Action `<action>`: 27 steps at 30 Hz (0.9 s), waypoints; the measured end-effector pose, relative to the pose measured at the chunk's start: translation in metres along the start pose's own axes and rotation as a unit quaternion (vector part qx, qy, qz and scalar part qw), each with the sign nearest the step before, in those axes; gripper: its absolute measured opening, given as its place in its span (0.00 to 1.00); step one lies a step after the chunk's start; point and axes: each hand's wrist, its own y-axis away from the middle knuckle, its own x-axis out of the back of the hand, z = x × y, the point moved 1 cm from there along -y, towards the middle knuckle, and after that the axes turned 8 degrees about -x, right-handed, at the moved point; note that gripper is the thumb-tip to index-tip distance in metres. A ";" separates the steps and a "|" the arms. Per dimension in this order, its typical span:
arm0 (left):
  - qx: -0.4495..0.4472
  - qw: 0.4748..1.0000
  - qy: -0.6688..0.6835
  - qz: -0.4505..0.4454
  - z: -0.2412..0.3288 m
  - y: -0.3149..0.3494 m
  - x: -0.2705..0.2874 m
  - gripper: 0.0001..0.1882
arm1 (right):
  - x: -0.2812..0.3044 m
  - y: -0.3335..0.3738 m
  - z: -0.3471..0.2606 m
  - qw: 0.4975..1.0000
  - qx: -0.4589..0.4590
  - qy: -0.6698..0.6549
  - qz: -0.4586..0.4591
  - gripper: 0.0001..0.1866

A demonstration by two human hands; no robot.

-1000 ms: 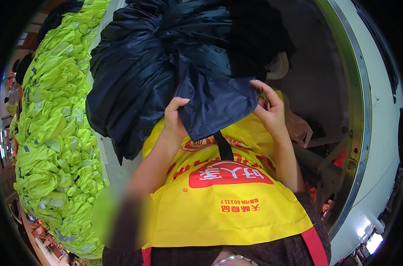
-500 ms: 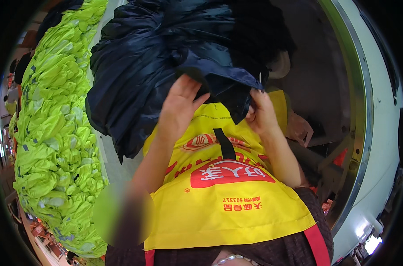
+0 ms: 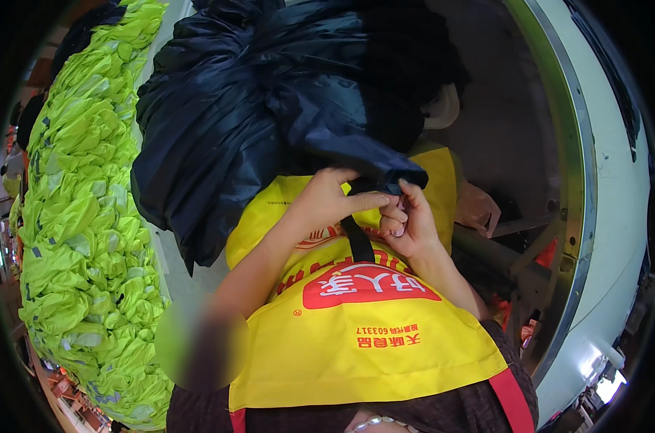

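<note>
A large bunched heap of shiny navy fabric [image 3: 205, 130], apparently garments, fills the area in front of me. One tube-like end of it, a navy fabric piece [image 3: 356, 155], hangs down toward my lap. My left hand [image 3: 335, 198] holds this piece from below near its end, with the thumb stretched toward my right hand. My right hand [image 3: 412, 220] pinches the edge of the same end, its other fingers curled in. Something small and pinkish shows in those curled fingers, too small to name. The yellow apron [image 3: 371, 361] with red print lies beneath both hands.
A long pile of bright yellow-green garments [image 3: 89, 216] runs along the left, beside a pale table strip [image 3: 187, 281]. To the right are a metal-edged pale green table [image 3: 616, 238] and a pinkish bag [image 3: 475, 209]. A black strap [image 3: 358, 238] lies on the apron.
Both hands have come closer together and nearer to me, bringing the fabric end down over the apron. My left hand, open before, has closed on it. A thin metal tip by my right hand no longer shows.
</note>
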 end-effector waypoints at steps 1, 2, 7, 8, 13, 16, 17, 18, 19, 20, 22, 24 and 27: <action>0.012 1.000 -0.024 0.007 0.004 0.000 0.000 0.21 | 0.003 -0.001 0.002 1.000 -0.018 0.003 -0.009 0.17; 0.026 0.998 -0.049 0.016 0.010 0.001 0.000 0.20 | 0.005 -0.003 0.003 0.999 -0.027 0.009 -0.019 0.17; 0.085 0.990 -0.101 0.039 0.014 0.000 -0.002 0.16 | 0.009 -0.003 0.005 0.992 0.020 0.107 0.060 0.14; 0.073 0.990 -0.111 0.047 0.010 0.001 -0.002 0.14 | 0.011 -0.003 0.006 0.990 0.026 0.123 0.072 0.14; 0.059 0.977 -0.191 0.080 0.003 0.009 -0.001 0.12 | 0.012 0.012 0.003 0.957 0.125 0.239 0.105 0.10; -0.058 0.963 -0.240 0.107 -0.011 0.014 -0.003 0.11 | -0.004 0.032 -0.011 0.822 0.341 0.432 0.150 0.16; -0.065 0.963 -0.245 0.089 -0.011 0.013 -0.004 0.11 | -0.017 0.041 -0.015 0.731 0.422 0.518 0.139 0.22; -0.073 0.963 -0.250 0.075 -0.011 0.013 -0.005 0.11 | -0.034 0.049 -0.017 0.666 0.449 0.582 0.129 0.24; -0.081 0.962 -0.255 0.059 -0.011 0.013 -0.007 0.11 | -0.054 0.055 -0.019 0.595 0.472 0.639 0.118 0.27; -0.105 0.960 -0.252 0.056 -0.010 0.014 -0.008 0.11 | -0.066 0.055 -0.020 0.518 0.493 0.691 0.107 0.29; -0.155 0.957 -0.239 0.046 -0.009 0.013 -0.012 0.13 | -0.080 0.033 -0.024 0.399 0.508 0.761 0.054 0.27; -0.158 0.960 -0.226 0.048 -0.005 0.018 -0.010 0.14 | -0.083 0.015 -0.037 0.364 0.448 0.815 0.055 0.22; -0.222 0.934 -0.268 0.083 -0.007 0.032 0.006 0.15 | -0.057 -0.008 -0.071 0.566 0.421 0.700 0.115 0.04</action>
